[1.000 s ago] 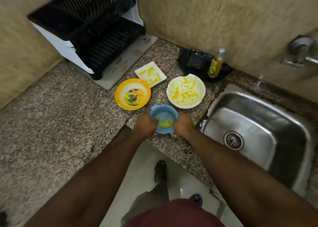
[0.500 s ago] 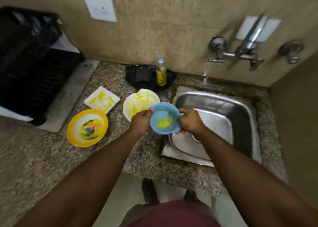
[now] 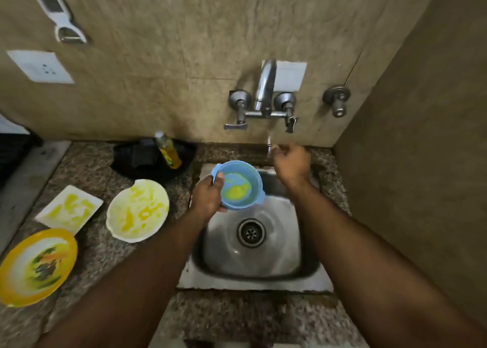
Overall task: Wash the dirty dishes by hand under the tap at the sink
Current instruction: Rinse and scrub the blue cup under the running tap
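My left hand (image 3: 209, 196) grips a small blue bowl (image 3: 240, 185) by its left rim, thumb inside, holding it over the steel sink (image 3: 284, 242). Yellow residue sits in the bowl's bottom. My right hand (image 3: 290, 161) is raised at the back of the sink below the wall tap (image 3: 264, 89), fingers loosely curled and blurred, holding nothing. On the granite counter to the left lie a white bowl (image 3: 137, 210) smeared yellow, a white square plate (image 3: 69, 210) smeared yellow, and a yellow-rimmed plate (image 3: 37, 266) with food scraps.
A bottle of yellow dish liquid (image 3: 168, 151) leans in a black tray (image 3: 147, 160) behind the white bowl. A dark rack's edge (image 3: 13, 147) shows at far left. A side wall (image 3: 421, 163) closes the right. A wall socket (image 3: 40, 66) and a hanging peeler (image 3: 66, 28) are above.
The blue bowl went from the counter to over the sink. My right hand let go of it and rose toward the tap. The view swung right.
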